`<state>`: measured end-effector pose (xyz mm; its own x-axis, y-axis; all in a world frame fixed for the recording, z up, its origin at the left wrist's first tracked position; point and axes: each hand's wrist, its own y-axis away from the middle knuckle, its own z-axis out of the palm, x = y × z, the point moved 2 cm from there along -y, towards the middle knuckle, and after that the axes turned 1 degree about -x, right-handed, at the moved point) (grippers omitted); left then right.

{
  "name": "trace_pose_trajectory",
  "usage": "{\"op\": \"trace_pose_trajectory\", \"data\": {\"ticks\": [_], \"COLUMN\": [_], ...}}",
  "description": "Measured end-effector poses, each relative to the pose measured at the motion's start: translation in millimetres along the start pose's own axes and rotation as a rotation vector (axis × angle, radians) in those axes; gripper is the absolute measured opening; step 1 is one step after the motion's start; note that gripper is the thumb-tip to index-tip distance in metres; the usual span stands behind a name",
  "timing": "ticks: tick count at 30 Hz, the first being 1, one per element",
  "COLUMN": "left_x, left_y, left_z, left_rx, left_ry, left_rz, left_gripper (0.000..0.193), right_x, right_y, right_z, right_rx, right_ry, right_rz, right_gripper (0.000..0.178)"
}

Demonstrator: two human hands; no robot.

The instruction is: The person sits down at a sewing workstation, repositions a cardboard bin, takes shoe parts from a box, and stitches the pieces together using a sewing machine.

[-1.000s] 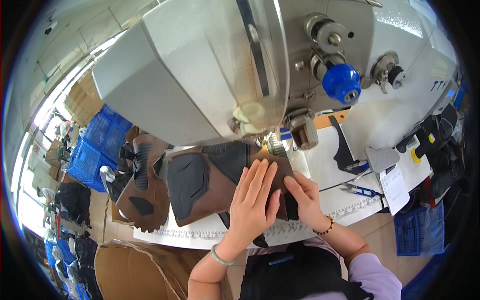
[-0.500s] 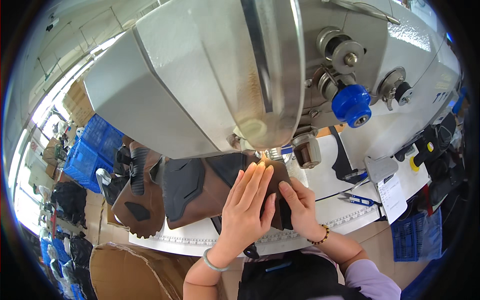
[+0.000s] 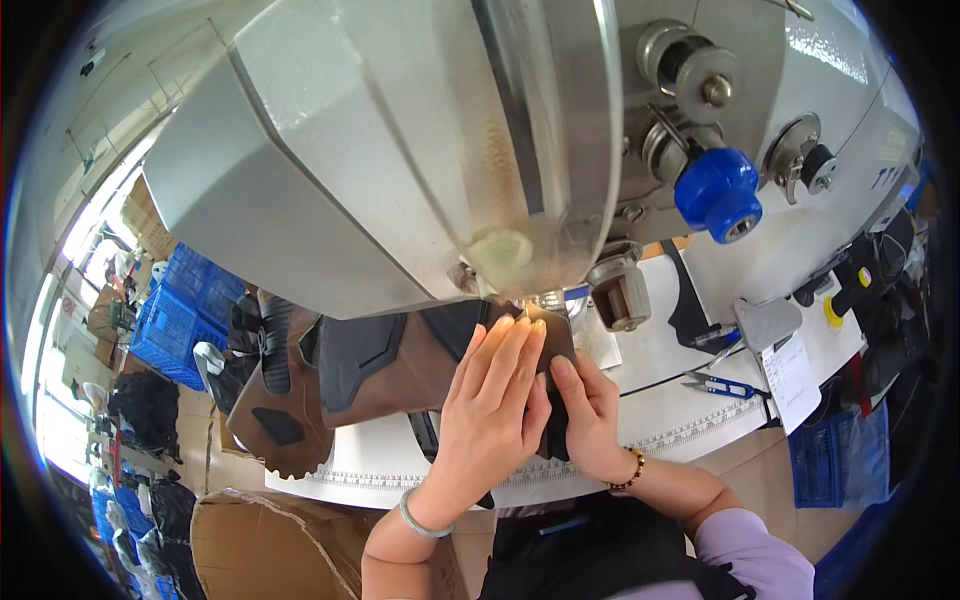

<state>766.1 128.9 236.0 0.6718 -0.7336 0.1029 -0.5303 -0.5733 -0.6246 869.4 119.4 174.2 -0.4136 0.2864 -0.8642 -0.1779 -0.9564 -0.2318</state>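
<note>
A brown panel with raised black patches (image 3: 400, 372), apparently leather or fabric, lies on the machine's white bed, its far edge under the sewing head. My left hand (image 3: 493, 395) rests flat on the panel's right part, fingers stretched and held together, their tips close to the lit stitching area. The needle itself is hidden behind the machine head and my fingertips. At the panel's dark right edge, my right hand (image 3: 597, 415) pinches it, thumb on top; its other fingers are partly hidden. The sewing machine (image 3: 380, 150) fills the upper view.
Blue-handled thread snips (image 3: 722, 386) and a black strip (image 3: 688, 305) lie to the right. A ruler scale (image 3: 660, 437) follows the table's front edge. More brown pieces (image 3: 285, 415) hang at the left, above an open cardboard box (image 3: 270, 540). Blue crates (image 3: 190, 310) stand farther left.
The panel has shifted slightly away from me under the machine head, baring more white bed in front of it. Both hands keep their hold, and the view has moved a little.
</note>
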Motion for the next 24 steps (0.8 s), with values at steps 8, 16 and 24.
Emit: {"op": "trace_pose_trajectory", "data": {"ticks": [8,16,24], "left_x": [-6.4,17.0,21.1], "left_y": [-1.2,-3.4,12.3], "left_z": [-3.0,-12.8,36.7], "left_rx": [-0.018,-0.228,0.096], "left_ry": [-0.019,0.003,-0.323], "left_rz": [0.023,-0.081,-0.170], "left_gripper": [0.042,0.067,0.047], "right_x": [6.0,0.4,-53.8], "right_y": [3.7,4.9,-34.4], "right_z": [11.2,-8.9,-56.9], "right_rx": [0.035,-0.182,-0.210], "right_ry": [0.130,0.128,0.857], "right_rz": [-0.118,0.006,-0.546], "right_gripper": [0.020,0.018,0.042]}}
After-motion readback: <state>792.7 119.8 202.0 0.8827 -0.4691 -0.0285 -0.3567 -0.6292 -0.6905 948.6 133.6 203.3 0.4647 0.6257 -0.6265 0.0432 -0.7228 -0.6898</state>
